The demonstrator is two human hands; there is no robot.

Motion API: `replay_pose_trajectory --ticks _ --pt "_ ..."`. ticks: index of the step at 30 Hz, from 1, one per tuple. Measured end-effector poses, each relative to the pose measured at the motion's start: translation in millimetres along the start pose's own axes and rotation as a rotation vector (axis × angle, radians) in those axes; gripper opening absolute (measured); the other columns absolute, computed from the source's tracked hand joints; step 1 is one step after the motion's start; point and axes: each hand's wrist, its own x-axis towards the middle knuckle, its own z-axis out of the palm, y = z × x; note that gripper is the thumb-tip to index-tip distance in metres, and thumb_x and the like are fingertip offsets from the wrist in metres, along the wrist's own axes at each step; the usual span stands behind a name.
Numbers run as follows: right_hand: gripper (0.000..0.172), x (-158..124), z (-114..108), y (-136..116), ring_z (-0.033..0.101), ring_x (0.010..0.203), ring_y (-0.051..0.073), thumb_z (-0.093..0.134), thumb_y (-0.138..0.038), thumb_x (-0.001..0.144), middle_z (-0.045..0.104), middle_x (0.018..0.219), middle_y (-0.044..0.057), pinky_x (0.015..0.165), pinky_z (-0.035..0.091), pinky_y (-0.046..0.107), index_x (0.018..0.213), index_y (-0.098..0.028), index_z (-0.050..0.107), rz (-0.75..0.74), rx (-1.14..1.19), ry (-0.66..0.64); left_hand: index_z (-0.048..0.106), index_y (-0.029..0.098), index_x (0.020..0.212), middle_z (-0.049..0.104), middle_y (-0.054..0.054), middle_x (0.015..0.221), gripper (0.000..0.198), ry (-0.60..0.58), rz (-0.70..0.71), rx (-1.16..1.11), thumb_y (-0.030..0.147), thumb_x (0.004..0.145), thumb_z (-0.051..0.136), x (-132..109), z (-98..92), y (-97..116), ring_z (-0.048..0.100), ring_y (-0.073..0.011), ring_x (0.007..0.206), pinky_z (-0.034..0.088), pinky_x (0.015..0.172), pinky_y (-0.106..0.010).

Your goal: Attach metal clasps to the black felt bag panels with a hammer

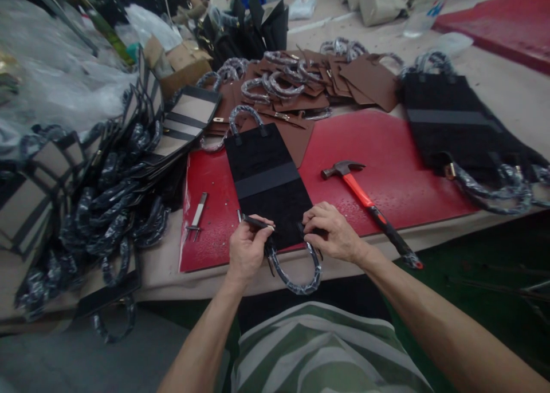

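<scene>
A flat black bag panel (266,178) with a grey band lies on a red mat (378,152). A wrapped handle (296,275) hangs from its near edge over the table's front. My left hand (247,247) is closed on a thin dark pen-like tool (256,222) at the panel's near left corner. My right hand (333,230) pinches the panel's near right corner, where the handle joins it.
A hammer with an orange and black handle (369,207) lies right of the panel. A small metal tool (196,214) lies on the mat's left. Brown panels (301,81) are piled behind, black-and-beige bags (86,192) left, a black stack (455,124) right.
</scene>
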Motion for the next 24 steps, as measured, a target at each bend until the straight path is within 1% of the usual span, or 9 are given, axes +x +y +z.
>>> replay_pose_trajectory --ticks 4,7,10,12,18,20,24 --pt "0.006 -1 0 1 0.053 0.088 0.022 0.065 -0.024 0.085 0.065 0.094 0.005 0.082 0.038 0.040 0.079 -0.022 0.065 -0.006 -0.004 -0.005 0.064 0.020 0.098 0.073 -0.004 0.096 0.012 -0.040 0.135 0.098 0.021 0.087 0.062 -5 2.8 -7 0.070 -0.0174 0.091 0.057 0.086 -0.032" --pt "0.007 -1 -1 2 0.053 0.088 0.022 0.064 -0.025 0.085 0.065 0.095 0.006 0.081 0.038 0.040 0.079 -0.022 0.066 -0.002 -0.011 -0.014 0.063 0.020 0.099 0.073 -0.004 0.096 0.012 -0.053 0.172 0.149 0.020 0.087 0.062 -6 2.6 -11 0.071 -0.0178 0.091 0.057 0.085 -0.032" --pt "0.007 -1 -2 2 0.053 0.088 0.022 0.064 -0.025 0.084 0.065 0.094 0.006 0.082 0.039 0.040 0.078 -0.022 0.066 -0.003 -0.013 -0.011 0.063 0.020 0.099 0.073 -0.004 0.096 0.012 -0.048 0.187 0.201 0.020 0.087 0.061 -6 1.9 -12 0.071 -0.0179 0.091 0.057 0.085 -0.032" --pt "0.007 0 -2 1 0.053 0.088 0.022 0.065 -0.025 0.084 0.065 0.094 0.005 0.082 0.039 0.040 0.078 -0.022 0.066 -0.004 -0.008 -0.004 0.063 0.020 0.099 0.073 -0.004 0.096 0.012 -0.041 0.222 0.236 0.020 0.088 0.060 -7 2.3 -13 0.071 -0.0176 0.090 0.057 0.084 -0.031" --pt "0.005 -1 -2 1 0.054 0.088 0.022 0.066 -0.023 0.083 0.065 0.093 0.005 0.082 0.039 0.040 0.079 -0.022 0.066 -0.005 -0.003 -0.005 0.060 0.019 0.100 0.071 -0.006 0.094 0.011 -0.031 0.489 0.445 0.018 0.091 0.054 -8 8.9 -14 0.070 -0.0187 0.090 0.056 0.084 -0.032" --pt "0.005 -2 -2 2 0.054 0.089 0.022 0.066 -0.023 0.083 0.065 0.093 0.005 0.083 0.039 0.041 0.079 -0.021 0.065 -0.009 -0.003 -0.003 0.059 0.019 0.101 0.070 -0.006 0.094 0.011 -0.021 0.517 0.471 0.017 0.092 0.051 -9 11.7 -14 0.069 -0.0189 0.091 0.056 0.083 -0.032" --pt "0.005 -2 -1 2 0.055 0.090 0.022 0.066 -0.024 0.083 0.066 0.094 0.005 0.084 0.040 0.041 0.079 -0.021 0.066 -0.016 0.003 -0.001 0.058 0.020 0.099 0.069 -0.006 0.092 0.010 0.015 0.507 0.498 0.016 0.092 0.052 -9 15.6 -14 0.069 -0.0182 0.088 0.055 0.081 -0.031"
